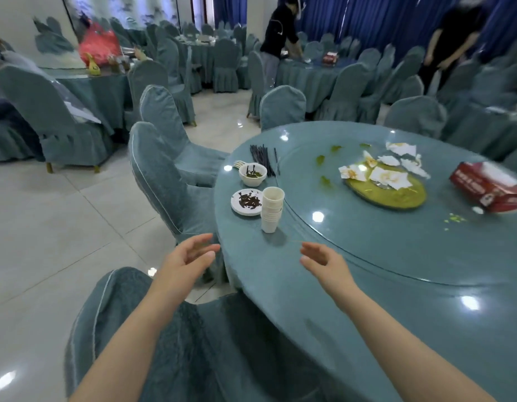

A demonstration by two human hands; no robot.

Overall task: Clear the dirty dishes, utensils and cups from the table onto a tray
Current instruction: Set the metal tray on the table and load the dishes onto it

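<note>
Both hands empty, dishes at tabletop's left edge.
Left hand (190, 256) and right hand (324, 261) hover with fingers loosely spread, palms facing each other, touching nothing. Just beyond them the stacked cups (271, 208) stand upright on the tabletop (367, 256); then plate (247, 202), bowl (252, 174), and chopsticks (263, 159) with long axis pointing away. Writing on the red box (488, 188) is unreadable.

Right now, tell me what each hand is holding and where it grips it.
Nothing is held. The left hand and the right hand are both open and empty, reaching toward the stack of paper cups without touching it.
</note>
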